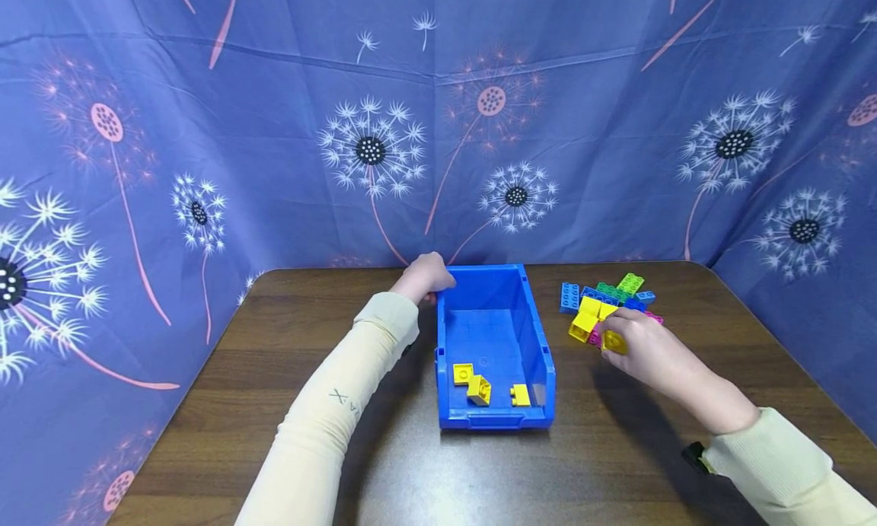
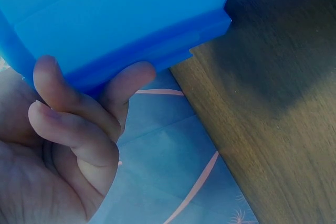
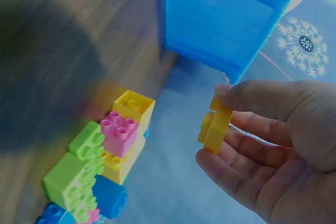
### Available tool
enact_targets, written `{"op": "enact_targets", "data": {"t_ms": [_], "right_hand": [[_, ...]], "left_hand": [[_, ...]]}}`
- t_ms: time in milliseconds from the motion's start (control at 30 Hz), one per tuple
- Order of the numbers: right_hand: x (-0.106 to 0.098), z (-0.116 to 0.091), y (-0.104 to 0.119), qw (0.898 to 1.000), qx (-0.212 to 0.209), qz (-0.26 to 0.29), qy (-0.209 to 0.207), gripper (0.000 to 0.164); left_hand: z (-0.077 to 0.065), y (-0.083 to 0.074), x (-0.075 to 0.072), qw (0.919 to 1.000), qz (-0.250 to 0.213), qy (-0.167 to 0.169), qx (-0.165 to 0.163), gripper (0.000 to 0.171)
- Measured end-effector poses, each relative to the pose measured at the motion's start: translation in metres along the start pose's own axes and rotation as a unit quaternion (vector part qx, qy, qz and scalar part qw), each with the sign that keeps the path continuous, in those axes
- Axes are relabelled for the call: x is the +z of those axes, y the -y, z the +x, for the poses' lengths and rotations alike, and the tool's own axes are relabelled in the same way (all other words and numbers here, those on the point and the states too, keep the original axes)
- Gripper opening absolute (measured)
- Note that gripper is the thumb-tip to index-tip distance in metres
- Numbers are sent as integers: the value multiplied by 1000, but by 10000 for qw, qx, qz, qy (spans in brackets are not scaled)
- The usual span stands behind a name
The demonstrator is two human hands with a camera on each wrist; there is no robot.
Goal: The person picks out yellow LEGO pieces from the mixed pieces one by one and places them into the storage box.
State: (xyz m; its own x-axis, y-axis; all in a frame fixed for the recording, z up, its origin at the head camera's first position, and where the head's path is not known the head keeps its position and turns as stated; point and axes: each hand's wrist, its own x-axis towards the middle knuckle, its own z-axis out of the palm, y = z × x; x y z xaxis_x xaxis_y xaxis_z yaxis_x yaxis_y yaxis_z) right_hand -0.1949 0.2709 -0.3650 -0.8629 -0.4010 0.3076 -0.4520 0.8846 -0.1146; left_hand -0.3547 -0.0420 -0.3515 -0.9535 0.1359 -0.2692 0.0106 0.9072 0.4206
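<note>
A blue plastic bin (image 1: 541, 343) stands on the table with several yellow bricks (image 1: 479, 390) lying inside at its front end. My left hand (image 1: 426, 276) grips the bin's rim at the far left corner, and the left wrist view has its curled fingers against the blue edge. Between thumb and fingertips, my right hand (image 1: 647, 349) pinches a yellow toy brick (image 3: 219, 128), its studs facing away from the palm. This hand is just in front of a pile of coloured bricks, which includes a pink brick (image 3: 120, 132) and a lime green brick (image 3: 65, 181).
Right of the bin, the pile also holds a blue brick (image 1: 569, 298) and a green brick (image 1: 629, 283). The wooden table (image 1: 274, 374) ends at the back against a blue curtain (image 1: 274, 168) with dandelion prints.
</note>
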Motion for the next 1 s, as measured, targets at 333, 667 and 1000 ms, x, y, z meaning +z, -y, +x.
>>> {"op": "enact_targets", "data": {"t_ms": [333,667,1000], "right_hand": [[-7,14,13,9996,-86,20,-258,33],[-14,26,27,9981,-359,7,-503,31],[-20,34,42,9971,-516,110,-548,29]], "left_hand": [[0,0,-1,10000,-57,3,20,28],[1,-1,0,10000,10,-6,-7,29],[1,0,1,10000,32,10,-6,29]]}}
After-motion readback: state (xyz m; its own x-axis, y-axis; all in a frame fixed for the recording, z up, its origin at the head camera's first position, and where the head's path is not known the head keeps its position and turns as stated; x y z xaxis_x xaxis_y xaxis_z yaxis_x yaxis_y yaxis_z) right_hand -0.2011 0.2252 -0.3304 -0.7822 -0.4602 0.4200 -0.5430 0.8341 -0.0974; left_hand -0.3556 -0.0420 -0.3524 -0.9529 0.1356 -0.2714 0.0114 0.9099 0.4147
